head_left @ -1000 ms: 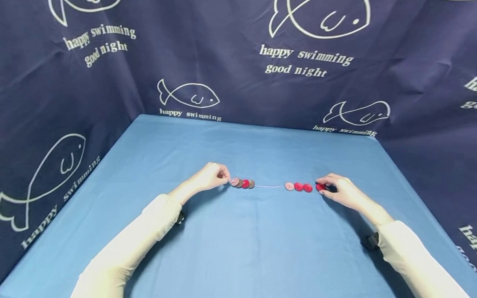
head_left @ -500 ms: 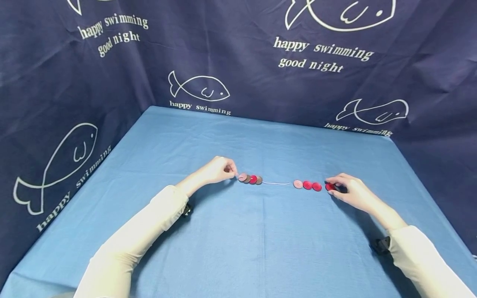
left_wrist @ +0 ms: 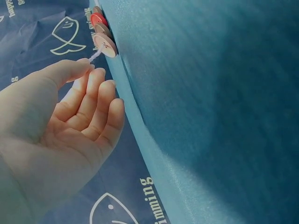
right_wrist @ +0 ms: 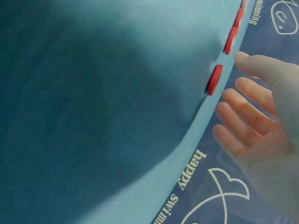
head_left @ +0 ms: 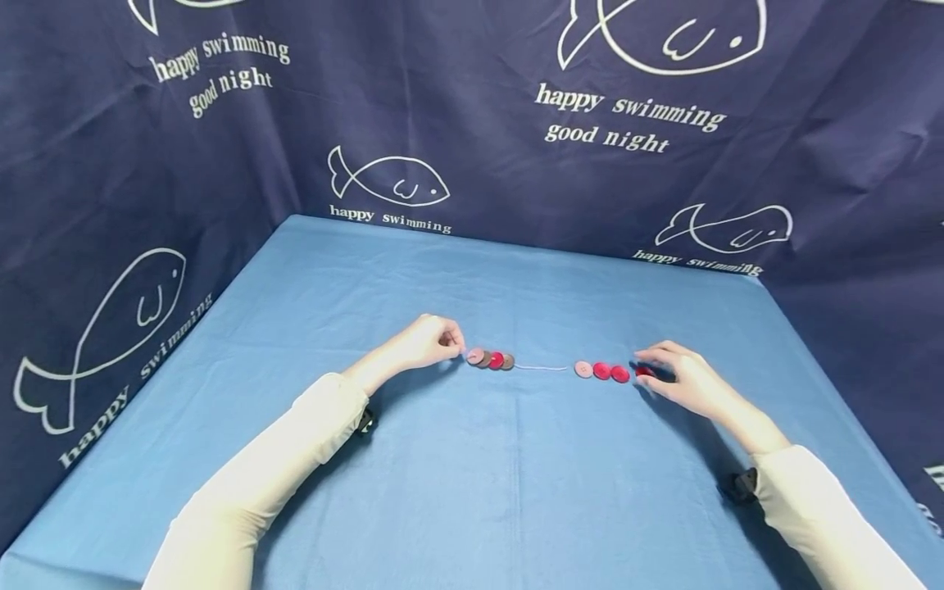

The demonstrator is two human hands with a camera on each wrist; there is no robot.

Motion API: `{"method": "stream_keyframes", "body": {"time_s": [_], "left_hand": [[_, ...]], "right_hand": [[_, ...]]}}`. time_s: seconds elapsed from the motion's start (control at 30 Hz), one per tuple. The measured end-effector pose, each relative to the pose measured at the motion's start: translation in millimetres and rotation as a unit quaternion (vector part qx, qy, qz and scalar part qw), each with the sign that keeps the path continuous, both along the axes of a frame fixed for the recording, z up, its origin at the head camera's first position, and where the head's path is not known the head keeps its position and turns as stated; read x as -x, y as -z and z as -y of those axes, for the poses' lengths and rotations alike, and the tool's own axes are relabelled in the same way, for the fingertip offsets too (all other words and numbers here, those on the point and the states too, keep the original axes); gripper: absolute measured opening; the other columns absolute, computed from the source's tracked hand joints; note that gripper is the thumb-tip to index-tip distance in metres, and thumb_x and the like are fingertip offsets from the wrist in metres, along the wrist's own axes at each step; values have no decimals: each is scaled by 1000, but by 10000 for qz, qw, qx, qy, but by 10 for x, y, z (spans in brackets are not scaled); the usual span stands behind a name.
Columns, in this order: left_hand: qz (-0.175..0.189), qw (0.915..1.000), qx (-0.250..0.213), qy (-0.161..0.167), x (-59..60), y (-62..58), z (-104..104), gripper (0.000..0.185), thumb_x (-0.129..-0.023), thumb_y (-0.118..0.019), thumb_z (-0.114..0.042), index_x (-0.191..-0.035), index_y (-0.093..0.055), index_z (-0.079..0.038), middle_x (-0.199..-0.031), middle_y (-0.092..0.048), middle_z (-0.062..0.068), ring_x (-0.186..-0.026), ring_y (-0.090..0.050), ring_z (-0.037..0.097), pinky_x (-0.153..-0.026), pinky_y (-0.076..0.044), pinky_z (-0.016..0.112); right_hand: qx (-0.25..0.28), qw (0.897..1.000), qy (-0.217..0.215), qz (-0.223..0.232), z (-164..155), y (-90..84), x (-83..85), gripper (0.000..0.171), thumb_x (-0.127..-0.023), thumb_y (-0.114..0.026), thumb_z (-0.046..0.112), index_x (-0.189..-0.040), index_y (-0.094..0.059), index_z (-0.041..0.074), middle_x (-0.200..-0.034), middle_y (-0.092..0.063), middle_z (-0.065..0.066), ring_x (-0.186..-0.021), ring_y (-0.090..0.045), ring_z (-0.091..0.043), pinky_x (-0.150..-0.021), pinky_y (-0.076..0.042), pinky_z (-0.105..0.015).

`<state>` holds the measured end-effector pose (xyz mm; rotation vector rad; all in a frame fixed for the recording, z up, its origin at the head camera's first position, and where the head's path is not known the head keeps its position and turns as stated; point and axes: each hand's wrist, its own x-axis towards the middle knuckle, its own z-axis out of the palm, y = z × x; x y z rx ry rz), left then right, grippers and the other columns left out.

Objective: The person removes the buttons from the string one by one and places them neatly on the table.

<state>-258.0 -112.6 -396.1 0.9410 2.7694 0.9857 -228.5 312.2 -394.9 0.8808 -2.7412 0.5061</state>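
A: Where does the pale string (head_left: 542, 368) lie?

B: Across the middle of the head view. It appears to run through four overlapping strung buttons (head_left: 496, 360), pink, brown, red and brown, and its bare right end stops just short of a loose pink button (head_left: 583, 369).

A: And beyond that?

B: Two loose red buttons (head_left: 610, 373) carry on the row to the right; the end red button (right_wrist: 214, 80) sits a little apart from them.

A: What are the hands doing?

B: The left hand (head_left: 428, 341), left of centre, pinches the string's left end between thumb and forefinger. The right hand (head_left: 686, 377), right of centre, has its thumb and fingers spread around the end red button — the right wrist view shows a gap, so nothing is gripped.

A: Which step is it, then?

B: Most likely lining up the loose buttons after the string. The next move probably calls for a light nudge or release at that end button, with the string held steady.

A: And around it all?

B: The blue-covered bench (head_left: 398, 475) fills the lower frame, with a navy fish-print curtain (head_left: 472, 123) behind.
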Motion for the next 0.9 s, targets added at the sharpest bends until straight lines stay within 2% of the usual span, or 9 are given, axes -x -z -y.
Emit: {"method": "stream_keyframes", "body": {"time_s": [0.43,0.67,0.9], "left_hand": [[47,9999,-18,-111,-45,21,44,7,-84,-61,-7,-82,-67,-9,-71,-65,-1,-62,-52,4,-64,-45,21],[145,9998,-30,-145,-50,-3,5,7,-84,-61,-6,-82,-67,-9,-71,-64,-1,-61,-52,5,-63,-46,21],[224,9996,1,-150,-45,-4,-44,9,-84,-60,-6,-82,-67,-10,-73,-64,-1,-61,-52,5,-62,-45,21]], "right_hand": [[151,9996,-223,36,241,-116,89,34,-78,-72,7,-110,-65,-2,-103,-64,-13,-93,-63,-29,-79,-49,-47],[206,9993,-276,140,352,-120,137,33,-80,-71,10,-111,-65,-2,-103,-65,-12,-95,-63,-29,-82,-49,-47],[347,9982,-484,-3,478,-135,143,33,-79,-72,10,-109,-65,-2,-102,-65,-11,-96,-63,-27,-83,-49,-44]]}}
